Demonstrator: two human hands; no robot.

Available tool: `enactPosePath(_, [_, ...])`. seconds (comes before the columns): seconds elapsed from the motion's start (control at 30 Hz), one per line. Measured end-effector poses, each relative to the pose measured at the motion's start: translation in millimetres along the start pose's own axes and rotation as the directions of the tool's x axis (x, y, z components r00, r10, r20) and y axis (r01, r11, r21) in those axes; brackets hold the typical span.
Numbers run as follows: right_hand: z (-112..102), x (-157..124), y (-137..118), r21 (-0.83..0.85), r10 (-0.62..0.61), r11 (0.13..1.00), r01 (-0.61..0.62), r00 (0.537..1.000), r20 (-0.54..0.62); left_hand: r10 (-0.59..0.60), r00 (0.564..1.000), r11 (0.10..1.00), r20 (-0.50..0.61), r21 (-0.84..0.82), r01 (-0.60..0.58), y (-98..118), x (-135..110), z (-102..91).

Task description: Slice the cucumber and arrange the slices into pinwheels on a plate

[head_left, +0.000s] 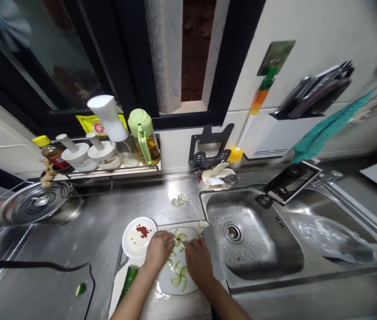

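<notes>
Both of my hands rest over a white plate [165, 282] that lies on a cutting board [162, 306] on the steel counter. Cucumber slices [179, 275] are laid out on the plate. My left hand [158, 251] and my right hand [198, 259] meet with their fingertips at slices near the plate's far edge; whether either pinches a slice cannot be seen. A small white dish [131, 242] with chopped red chili [143, 231] sits just left of my left hand. An uncut cucumber piece [129, 280] lies beside my left forearm.
A steel sink [258, 240] with a faucet [288, 182] lies to the right. Loose cucumber slices [179, 199] lie on the counter behind the board. Bottles and jars [108, 142] stand on a rack at the back. A pot lid [35, 204] covers a pot at left. A cucumber end [80, 289] lies front left.
</notes>
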State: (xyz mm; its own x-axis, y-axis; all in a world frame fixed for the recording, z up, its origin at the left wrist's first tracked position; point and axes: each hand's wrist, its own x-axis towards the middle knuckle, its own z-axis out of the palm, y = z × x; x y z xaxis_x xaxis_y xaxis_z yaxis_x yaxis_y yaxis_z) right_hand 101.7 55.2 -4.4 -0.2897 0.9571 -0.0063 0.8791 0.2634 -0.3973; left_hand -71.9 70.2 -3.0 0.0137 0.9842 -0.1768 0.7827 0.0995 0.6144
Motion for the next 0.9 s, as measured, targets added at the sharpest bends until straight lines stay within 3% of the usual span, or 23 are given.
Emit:
enactPosePath(0.23, [5,-24,8,0.087,-0.042,0.995,0.045,0.998,-0.039,-0.167,0.98,0.986,-0.109,-0.025,0.165,-48,-21,-26.3])
enactPosePath(0.3, [7,-31,7,0.098,-0.039,0.994,0.042,0.999,-0.037,-0.283,0.946,0.957,-0.157,0.011,0.289,-64,-22,-37.1])
enactPosePath(0.37, [8,-36,5,0.099,-0.027,0.995,0.029,0.999,-0.021,-0.421,0.884,0.898,-0.203,0.04,0.437,-77,-20,-46.5])
enactPosePath(0.43, [10,-40,2,0.095,-0.027,0.995,0.027,1.0,0.002,-0.497,0.84,0.853,-0.22,0.056,0.519,-85,-16,-52.8])
enactPosePath(0.9, [3,-48,-4,0.114,0.007,0.993,-0.012,0.999,0.044,-0.481,0.852,0.867,-0.207,0.027,0.497,-91,4,-46.9])
